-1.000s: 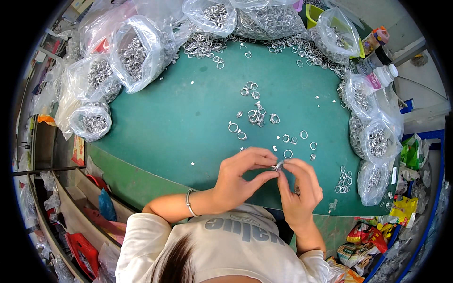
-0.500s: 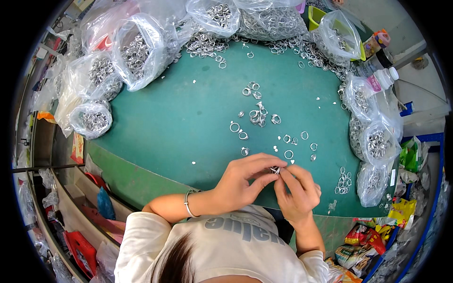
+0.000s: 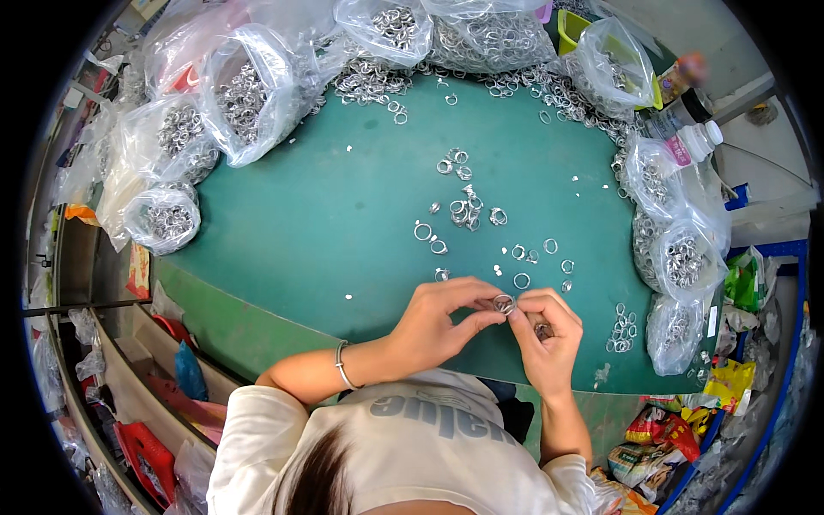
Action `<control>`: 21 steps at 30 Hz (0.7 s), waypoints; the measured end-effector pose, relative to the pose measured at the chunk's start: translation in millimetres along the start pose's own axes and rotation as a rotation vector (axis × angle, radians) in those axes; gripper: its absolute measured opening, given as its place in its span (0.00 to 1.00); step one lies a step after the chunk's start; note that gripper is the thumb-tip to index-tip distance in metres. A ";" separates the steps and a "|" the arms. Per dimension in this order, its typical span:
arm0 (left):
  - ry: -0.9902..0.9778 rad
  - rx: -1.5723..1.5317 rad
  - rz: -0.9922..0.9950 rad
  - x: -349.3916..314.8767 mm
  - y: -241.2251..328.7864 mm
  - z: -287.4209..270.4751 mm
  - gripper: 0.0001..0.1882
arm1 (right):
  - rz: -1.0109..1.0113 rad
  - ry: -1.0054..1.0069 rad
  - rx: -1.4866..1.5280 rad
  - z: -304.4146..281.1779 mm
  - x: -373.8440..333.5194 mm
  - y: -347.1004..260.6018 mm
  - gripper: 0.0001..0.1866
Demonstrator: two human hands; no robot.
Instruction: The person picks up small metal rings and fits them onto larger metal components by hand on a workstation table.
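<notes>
Both my hands meet over the near edge of a green table (image 3: 300,232). My left hand (image 3: 438,322) pinches a small metal ring (image 3: 504,303) between thumb and fingers. My right hand (image 3: 545,330) touches the same ring from the right with its fingertips and has more small metal pieces tucked in its palm. Loose metal rings (image 3: 468,210) lie scattered on the green surface just beyond my hands. A small cluster of rings (image 3: 621,328) lies to the right of my right hand.
Several clear plastic bags full of metal rings (image 3: 249,94) ring the table's far, left and right sides. A white bottle (image 3: 691,142) and a yellow-green bin (image 3: 571,30) stand at the far right. Shelves with red and blue items (image 3: 146,438) sit at lower left.
My hands have stayed together at the table's near edge, shifting only slightly while working the ring between the fingertips.
</notes>
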State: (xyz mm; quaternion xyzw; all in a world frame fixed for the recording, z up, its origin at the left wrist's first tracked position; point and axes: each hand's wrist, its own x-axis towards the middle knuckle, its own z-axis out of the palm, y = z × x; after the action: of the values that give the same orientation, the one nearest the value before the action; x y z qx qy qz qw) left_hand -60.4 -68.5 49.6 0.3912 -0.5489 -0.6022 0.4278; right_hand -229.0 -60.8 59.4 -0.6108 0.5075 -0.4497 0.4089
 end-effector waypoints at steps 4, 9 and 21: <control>-0.060 0.102 0.114 4.5 0.8 -1.7 0.10 | 0.231 -0.131 0.299 -9.6 1.2 15.0 0.02; -0.023 0.310 0.221 12.3 -2.1 1.0 0.10 | 0.403 -0.204 0.597 -14.1 13.5 21.0 0.01; -0.125 0.114 0.099 28.8 3.7 -8.2 0.13 | 0.488 -0.134 0.598 -10.0 17.1 10.3 0.02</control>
State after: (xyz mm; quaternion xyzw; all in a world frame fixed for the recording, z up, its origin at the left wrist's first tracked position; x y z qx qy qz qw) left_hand -61.9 -98.5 52.6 0.3490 -0.6267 -0.5712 0.3990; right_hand -239.9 -79.7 54.5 -0.3540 0.4564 -0.4264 0.6961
